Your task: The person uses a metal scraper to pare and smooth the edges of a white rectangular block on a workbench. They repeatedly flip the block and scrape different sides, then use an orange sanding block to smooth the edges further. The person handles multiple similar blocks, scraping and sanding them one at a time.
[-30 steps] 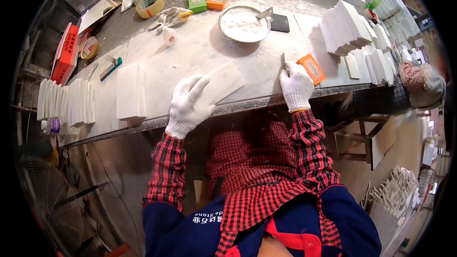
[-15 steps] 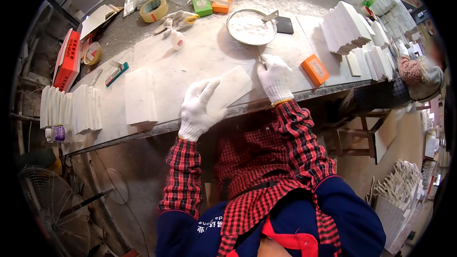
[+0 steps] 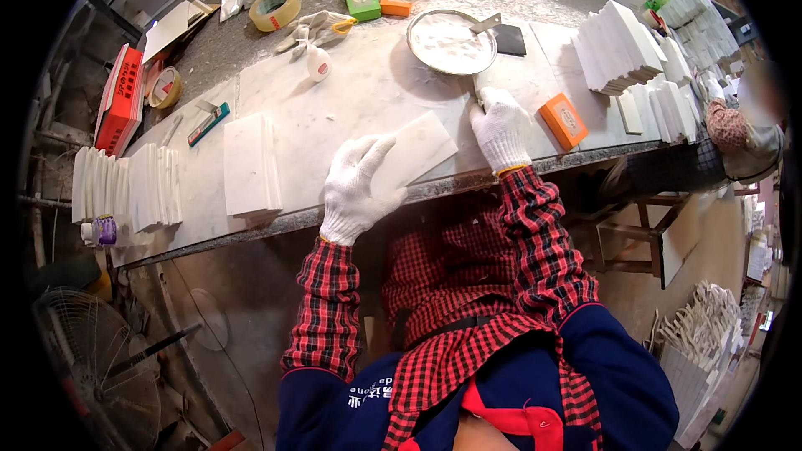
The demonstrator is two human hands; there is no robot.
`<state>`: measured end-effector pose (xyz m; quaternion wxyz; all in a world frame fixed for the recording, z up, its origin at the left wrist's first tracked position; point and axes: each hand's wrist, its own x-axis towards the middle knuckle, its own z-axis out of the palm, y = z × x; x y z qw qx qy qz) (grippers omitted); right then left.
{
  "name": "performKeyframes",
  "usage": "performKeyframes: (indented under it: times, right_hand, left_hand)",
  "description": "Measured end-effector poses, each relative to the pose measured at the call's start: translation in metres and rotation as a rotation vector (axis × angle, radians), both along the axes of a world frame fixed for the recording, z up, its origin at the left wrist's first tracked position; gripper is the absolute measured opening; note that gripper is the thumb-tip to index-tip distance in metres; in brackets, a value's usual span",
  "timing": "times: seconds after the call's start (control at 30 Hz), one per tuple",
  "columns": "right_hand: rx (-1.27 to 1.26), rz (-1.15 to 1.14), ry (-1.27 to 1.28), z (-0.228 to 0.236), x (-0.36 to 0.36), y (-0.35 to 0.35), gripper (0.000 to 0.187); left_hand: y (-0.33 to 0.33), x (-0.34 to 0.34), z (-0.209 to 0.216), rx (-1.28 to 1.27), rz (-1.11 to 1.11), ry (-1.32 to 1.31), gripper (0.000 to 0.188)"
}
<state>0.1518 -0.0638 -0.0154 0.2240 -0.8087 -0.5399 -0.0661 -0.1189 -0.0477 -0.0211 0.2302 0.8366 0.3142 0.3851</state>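
Observation:
My left hand (image 3: 357, 184), in a white knitted glove, grips the near-left end of a white marble-like tile (image 3: 418, 149), thumb on the near edge and fingers on the far side. To the right of the tile, my gloved right hand (image 3: 501, 129) is closed, apart from it. A thin sliver of something shows at its fingertips, too small to name. Just beyond that hand stands a round metal bowl (image 3: 447, 63) of white paste, with a flat metal scraper (image 3: 486, 23) leaning on its rim.
Stacked white tiles stand at the left (image 3: 251, 163) and the right (image 3: 614, 46). An orange box (image 3: 563, 122) lies right of my right hand. Farther back are a small white bottle (image 3: 318, 64), a tape roll (image 3: 275, 9) and a green box (image 3: 362, 2). Another person (image 3: 743, 129) is at far right.
The whole view has shifted slightly. My right hand has moved a little to the right, away from the tile. My left hand keeps its hold on the tile.

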Motion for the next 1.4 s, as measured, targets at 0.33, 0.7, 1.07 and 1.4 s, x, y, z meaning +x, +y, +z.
performKeyframes:
  times: [0.33, 0.7, 1.07, 1.4]
  right_hand:
    - [0.075, 0.161, 0.059, 0.023, 0.004, -0.021, 0.016]
    - [-0.025, 0.641, 0.162, 0.016, 0.074, -0.013, 0.014]
    - [0.085, 0.766, 0.234, 0.002, 0.087, 0.039, 0.018]
    - [0.161, 0.51, 0.38, 0.024, 0.085, -0.004, 0.015]
  left_hand:
    - [0.0, 0.001, -0.002, -0.011, 0.012, -0.02, 0.072]
    - [0.005, 0.0, -0.001, -0.076, -0.029, 0.024, 0.072]
    - [0.008, 0.008, 0.012, -0.087, -0.091, 0.059, 0.072]
    - [0.022, 0.041, 0.018, -0.001, -0.239, 0.165, 0.074]
